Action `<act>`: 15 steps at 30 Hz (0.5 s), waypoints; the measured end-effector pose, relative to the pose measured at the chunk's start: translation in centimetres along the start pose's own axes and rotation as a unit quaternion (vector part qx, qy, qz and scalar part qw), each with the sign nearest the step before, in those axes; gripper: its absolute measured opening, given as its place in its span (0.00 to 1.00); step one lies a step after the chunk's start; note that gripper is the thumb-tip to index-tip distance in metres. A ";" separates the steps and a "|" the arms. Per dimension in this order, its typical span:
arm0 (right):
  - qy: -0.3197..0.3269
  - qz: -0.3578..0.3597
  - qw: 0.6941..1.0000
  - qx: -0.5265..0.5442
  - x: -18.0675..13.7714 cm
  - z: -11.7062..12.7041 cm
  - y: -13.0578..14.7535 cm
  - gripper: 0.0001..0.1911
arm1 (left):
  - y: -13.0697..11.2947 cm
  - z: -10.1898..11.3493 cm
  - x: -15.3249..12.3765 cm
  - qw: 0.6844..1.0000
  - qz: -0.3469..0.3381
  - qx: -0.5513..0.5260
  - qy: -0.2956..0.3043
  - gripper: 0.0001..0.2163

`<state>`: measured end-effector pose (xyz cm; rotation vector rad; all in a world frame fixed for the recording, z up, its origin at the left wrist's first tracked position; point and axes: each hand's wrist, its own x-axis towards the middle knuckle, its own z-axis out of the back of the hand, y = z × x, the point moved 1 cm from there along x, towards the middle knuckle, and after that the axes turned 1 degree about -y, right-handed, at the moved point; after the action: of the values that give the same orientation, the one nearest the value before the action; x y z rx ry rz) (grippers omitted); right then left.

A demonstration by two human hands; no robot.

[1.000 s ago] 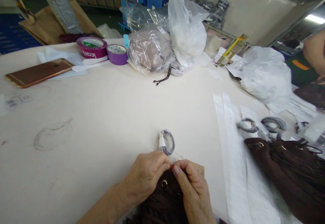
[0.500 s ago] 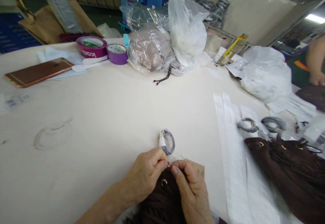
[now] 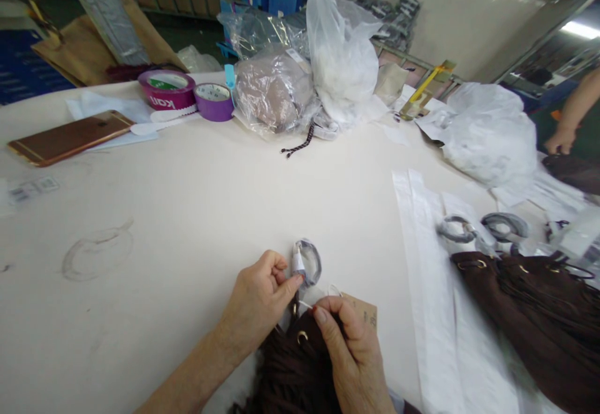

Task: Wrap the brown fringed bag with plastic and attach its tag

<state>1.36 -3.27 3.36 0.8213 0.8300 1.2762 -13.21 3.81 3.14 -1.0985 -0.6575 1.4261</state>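
A dark brown drawstring bag with gold eyelets lies at the table's near edge, below my hands. My right hand pinches a thin white string between thumb and forefinger, just above an eyelet. My left hand is beside a grey wrapped loop at the top of the bag. Its thumb is stretched out, apart from the curled fingers, with nothing visible between them. A brown paper tag pokes out behind my right hand.
More brown bags with wrapped loops lie at right on white plastic sheets. Along the back are a phone, tape rolls, a plastic-wrapped bag and white plastic bags. Another person's hand is at far right.
My left hand has let go of the string and moved up and left, its thumb now parted from the fingers. My right hand stays nearly still. The other person's hand has moved left.
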 end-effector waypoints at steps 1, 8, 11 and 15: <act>0.000 -0.001 1.000 0.003 0.0 0.0 0.0 0.11 | 0.0 -0.1 0.2 1.000 0.005 0.003 0.010 0.11; -0.009 -0.016 0.999 0.039 -0.2 0.0 0.2 0.12 | -1.4 -0.5 1.2 0.984 0.008 0.146 0.099 0.08; -0.007 -0.007 0.999 0.037 -0.3 0.0 0.4 0.12 | -1.7 -0.8 1.1 0.981 0.020 0.139 0.132 0.08; -0.015 0.025 1.000 -0.005 -0.3 -0.1 0.9 0.11 | -1.2 -0.9 0.5 0.983 0.075 0.064 0.154 0.07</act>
<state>0.81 -3.50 4.08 0.8566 0.7830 1.3070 -11.86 4.36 3.72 -1.2526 -0.2644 1.3658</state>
